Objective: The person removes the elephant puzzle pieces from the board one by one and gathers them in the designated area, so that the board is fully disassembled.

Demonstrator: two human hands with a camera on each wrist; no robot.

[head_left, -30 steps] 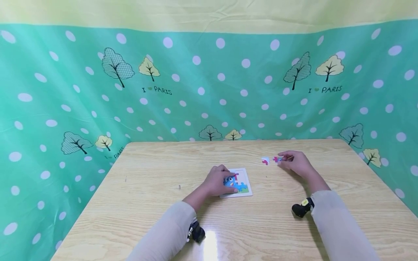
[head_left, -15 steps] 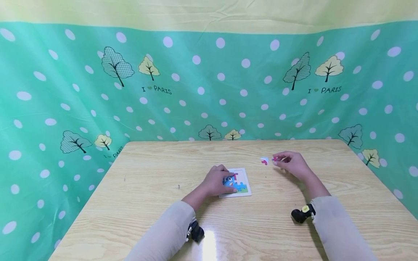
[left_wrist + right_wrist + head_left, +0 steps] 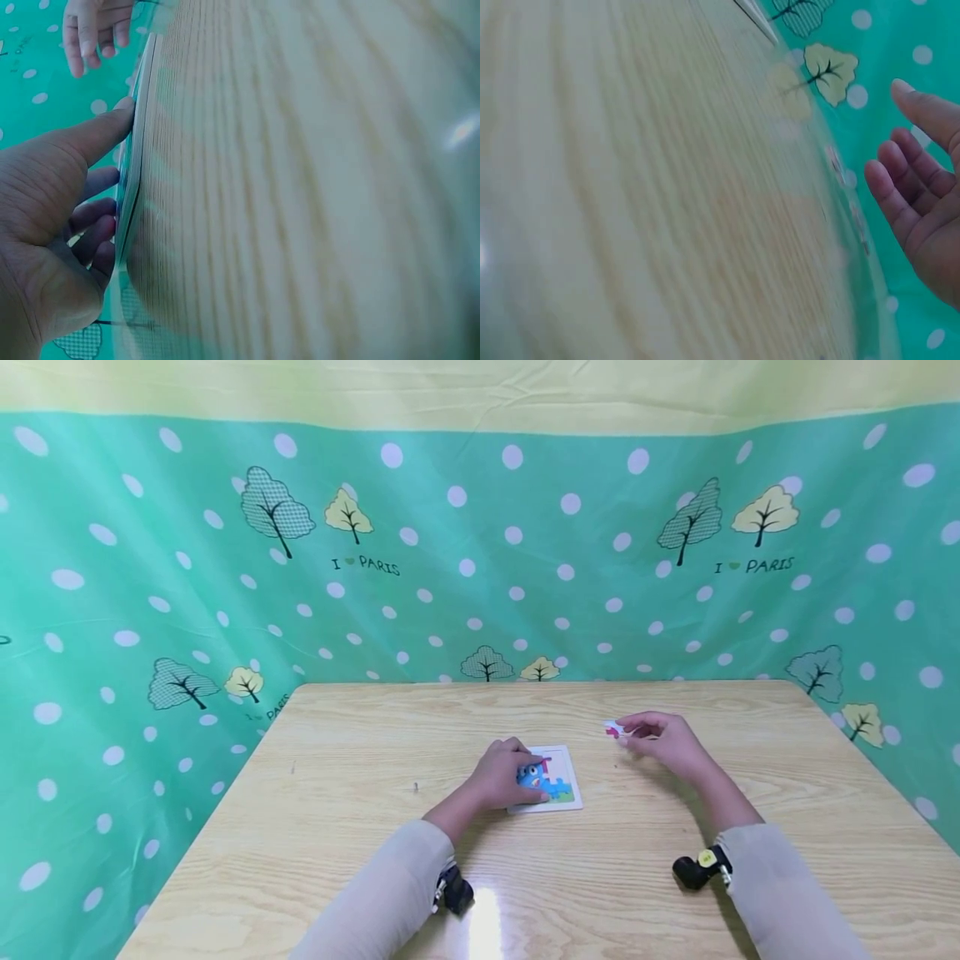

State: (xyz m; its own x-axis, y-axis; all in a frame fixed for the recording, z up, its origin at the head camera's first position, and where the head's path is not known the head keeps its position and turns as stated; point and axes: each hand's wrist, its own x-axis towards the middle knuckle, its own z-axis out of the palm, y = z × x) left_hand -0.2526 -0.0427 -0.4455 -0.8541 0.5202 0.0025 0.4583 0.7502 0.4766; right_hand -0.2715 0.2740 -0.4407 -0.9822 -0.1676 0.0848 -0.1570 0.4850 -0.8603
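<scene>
Left hand (image 3: pixel 501 776) touches puzzle (image 3: pixel 557 785) — blue-figured, white-framed

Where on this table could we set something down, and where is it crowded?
Bare table lies between the wrist cameras, and between puzzle tray and curtain. Crowded: the tray, under the left hand; the loose puzzle pieces, by the right hand.
</scene>
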